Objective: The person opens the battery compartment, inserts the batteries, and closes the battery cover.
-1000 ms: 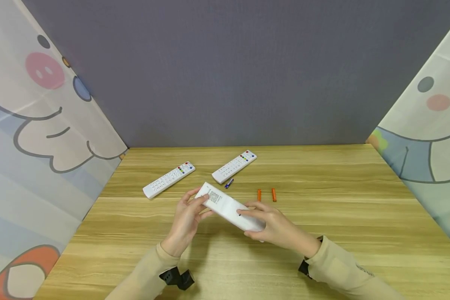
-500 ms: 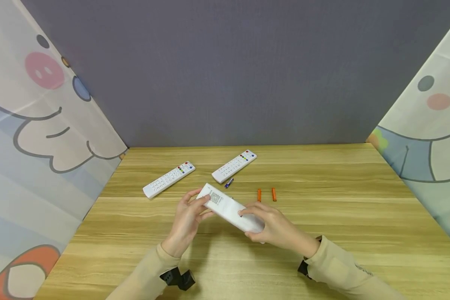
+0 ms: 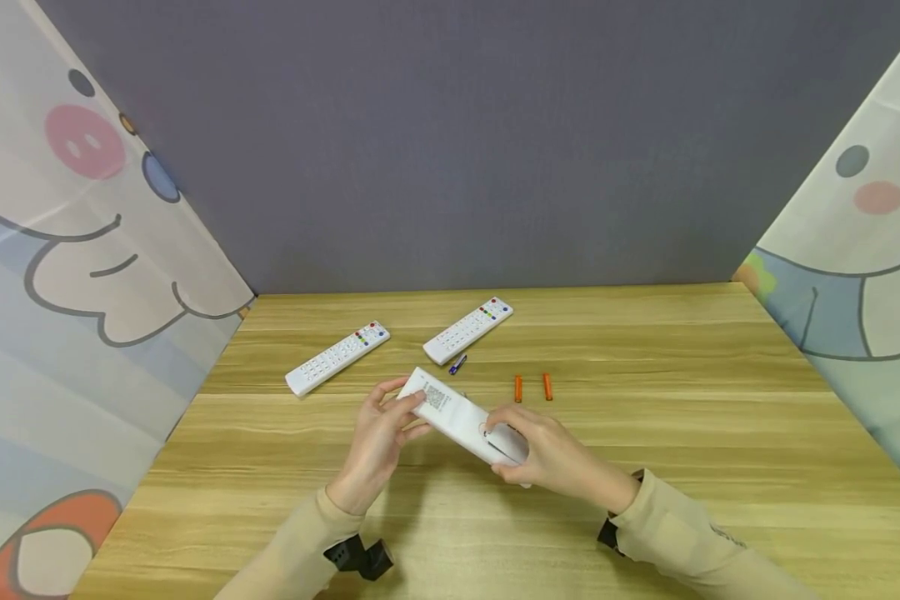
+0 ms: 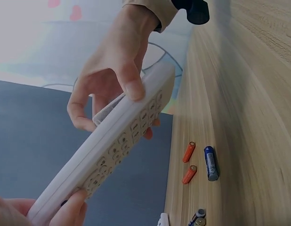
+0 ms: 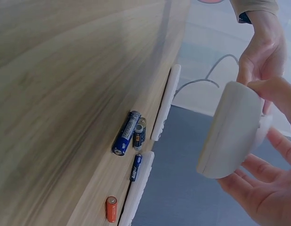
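Note:
A white remote control (image 3: pixel 457 421) is held above the table, its back with a printed code facing up. My left hand (image 3: pixel 371 446) grips its far-left end, thumb on the back. At the other end my right hand (image 3: pixel 551 454) holds the remote between thumb and fingers, index finger bent at the battery cover (image 3: pixel 507 441). That cover stands tilted up from the back, with a dark gap along its edge; the left wrist view shows the raised cover (image 4: pixel 107 110) under the right fingers. Buttons (image 4: pixel 122 148) face down. The battery compartment's inside is hidden.
Two more white remotes lie button side up, one at left (image 3: pixel 337 358) and one at the back middle (image 3: pixel 468 331). A small blue battery (image 3: pixel 458 364) and two orange batteries (image 3: pixel 518 388) lie nearby. Beneath the held remote is a larger blue battery (image 5: pixel 126 133) beside smaller ones.
The battery cover has come up from the remote's back, and a dark gap now shows. My right index finger has bent and drawn back slightly. The left hand keeps its grip.

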Motion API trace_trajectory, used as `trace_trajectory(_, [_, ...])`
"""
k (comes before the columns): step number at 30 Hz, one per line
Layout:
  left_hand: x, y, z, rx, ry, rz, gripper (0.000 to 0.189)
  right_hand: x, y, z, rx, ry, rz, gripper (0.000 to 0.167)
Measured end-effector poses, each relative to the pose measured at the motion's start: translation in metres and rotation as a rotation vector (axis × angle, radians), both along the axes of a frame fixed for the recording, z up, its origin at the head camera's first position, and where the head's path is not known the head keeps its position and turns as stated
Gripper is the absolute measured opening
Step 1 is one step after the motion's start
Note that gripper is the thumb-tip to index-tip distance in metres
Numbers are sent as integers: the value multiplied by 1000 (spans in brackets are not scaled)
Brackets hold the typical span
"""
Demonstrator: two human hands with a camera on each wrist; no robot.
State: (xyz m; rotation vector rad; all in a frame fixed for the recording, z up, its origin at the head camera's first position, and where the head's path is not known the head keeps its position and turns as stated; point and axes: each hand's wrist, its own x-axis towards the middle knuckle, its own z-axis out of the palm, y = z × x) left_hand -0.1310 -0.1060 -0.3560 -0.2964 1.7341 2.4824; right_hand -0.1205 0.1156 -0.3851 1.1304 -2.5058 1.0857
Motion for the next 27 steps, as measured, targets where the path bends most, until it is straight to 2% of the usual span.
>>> trace_trajectory(8, [-1,0,-1,-1,-3,3,37,2,1,2,7,-43,-13,47])
trace_trajectory(13, [-1,-1,-1,1,-3,7,37,5,0,2,-55,-90,-14,44])
trace_trajectory(21, [0,-1,-2,10,-1,19,37,9,-3,-3,-149,-4,-89,36])
trace_trajectory(27, [-1,-2,-2,21,6,20,37,11,-6,-5,-256,17,-156,35])
